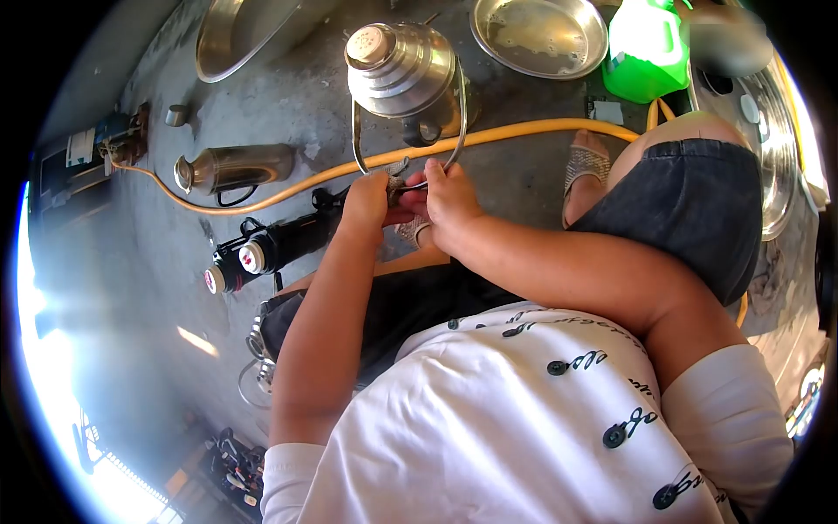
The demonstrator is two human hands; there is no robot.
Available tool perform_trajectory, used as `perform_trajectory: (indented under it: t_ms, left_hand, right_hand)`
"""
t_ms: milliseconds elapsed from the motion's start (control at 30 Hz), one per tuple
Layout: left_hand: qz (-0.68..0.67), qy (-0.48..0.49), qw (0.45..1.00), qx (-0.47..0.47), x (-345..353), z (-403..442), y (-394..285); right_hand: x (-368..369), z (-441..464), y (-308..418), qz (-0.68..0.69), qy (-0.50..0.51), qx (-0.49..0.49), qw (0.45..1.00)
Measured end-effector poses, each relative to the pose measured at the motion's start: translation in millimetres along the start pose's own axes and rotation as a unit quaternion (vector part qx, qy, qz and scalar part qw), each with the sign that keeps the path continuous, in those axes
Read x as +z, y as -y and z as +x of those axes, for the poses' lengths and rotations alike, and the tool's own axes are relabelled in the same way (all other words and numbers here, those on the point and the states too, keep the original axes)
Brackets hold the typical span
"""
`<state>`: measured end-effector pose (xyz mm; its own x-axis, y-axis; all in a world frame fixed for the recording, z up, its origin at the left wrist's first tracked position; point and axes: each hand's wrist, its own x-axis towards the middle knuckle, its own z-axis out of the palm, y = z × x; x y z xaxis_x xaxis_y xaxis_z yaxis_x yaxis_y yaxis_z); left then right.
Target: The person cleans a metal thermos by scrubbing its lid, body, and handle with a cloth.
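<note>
Directly ahead of the grip, the flask [403, 86] was seen, its stopper [368, 44] farthest off; its handle [463, 100] was clamped by left hand [367, 203] and right hand [449, 203], equally near.

- Large flask [401, 77]: bright silvery metal, glossy, ringed with ridges at the shoulder.
- Stopper [368, 44]: pale, matt.
- Wire handle [463, 113]: smooth, shiny metal.
- Grey wad [398, 167]: perhaps rough mesh or cloth, too hidden to be sure.
- Lying flask [255, 168]: brownish, polished metal.
- Basin [539, 73]: thin, glossy metal.
- Jug [646, 59]: bright green plastic, smooth.
- Hose [511, 132]: smooth, yellow-orange, rubbery.
- Floor [319, 109]: grey, concrete-like, mostly matt, stained.
- Shirt [489, 393]: soft white cloth, printed.
- Shorts [694, 201]: dark, matt, denim-like cloth.
</note>
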<state>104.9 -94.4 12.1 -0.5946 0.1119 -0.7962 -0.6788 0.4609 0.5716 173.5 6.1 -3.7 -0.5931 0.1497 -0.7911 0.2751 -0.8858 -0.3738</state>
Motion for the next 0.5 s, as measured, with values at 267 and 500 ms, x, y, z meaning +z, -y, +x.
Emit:
perform_trajectory:
  t_ms: [267, 500]
  left_hand:
    - [0.201, -0.076, 0.976, 0.046, -25.4, 25.4, -31.1]
    - [0.418, -0.125, 0.893, 0.106, -33.9, 51.3, -59.4]
  right_hand:
    - [-1.0, -0.4, -4.1, -0.036, 0.008, 0.010, 0.999]
    - [-2.5, 3.2, -4.7, -0.033, 0.024, 0.005, 0.999]
